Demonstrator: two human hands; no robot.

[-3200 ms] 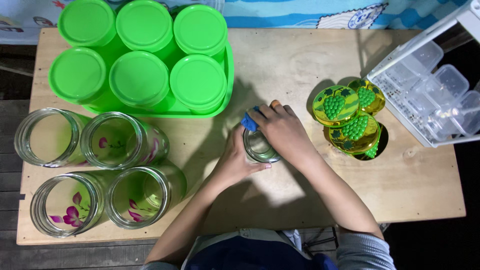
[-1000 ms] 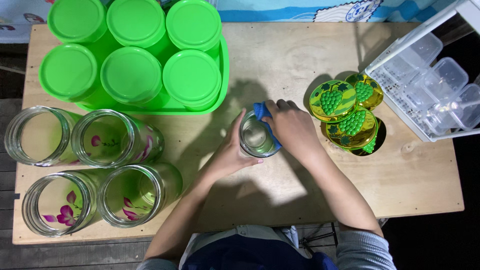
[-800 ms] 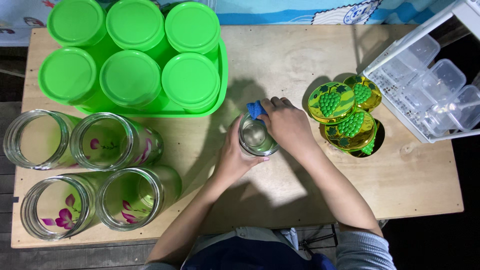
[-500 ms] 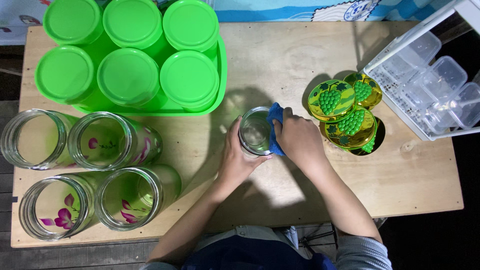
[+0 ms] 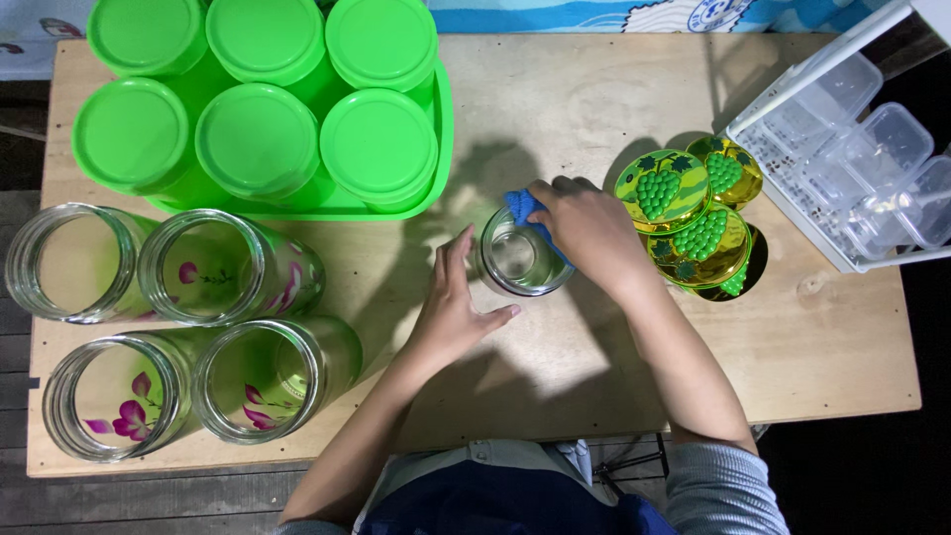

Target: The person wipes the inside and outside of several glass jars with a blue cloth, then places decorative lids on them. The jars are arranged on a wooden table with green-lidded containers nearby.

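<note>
2 hands are on this job: my right hand (image 5: pixel 592 230) pinches a blue cloth (image 5: pixel 522 206) against the rim of the small clear jar (image 5: pixel 524 260) at table centre, while my left hand (image 5: pixel 454 307), which gripped the glass half a second ago, has let go and hovers spread at its 8 o'clock. That release suggests the wiping is nearly finished; 4 tall flowered jars (image 5: pixel 230 269) stand at 9 o'clock, 6 green-lidded containers (image 5: pixel 256 137) at 11, gold grape lids (image 5: pixel 662 190) at 3.

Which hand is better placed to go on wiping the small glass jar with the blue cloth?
Right. The right hand already holds the blue cloth against the jar rim. The left hand is open beside the jar, apart from it, likely better suited to steadying it.
</note>
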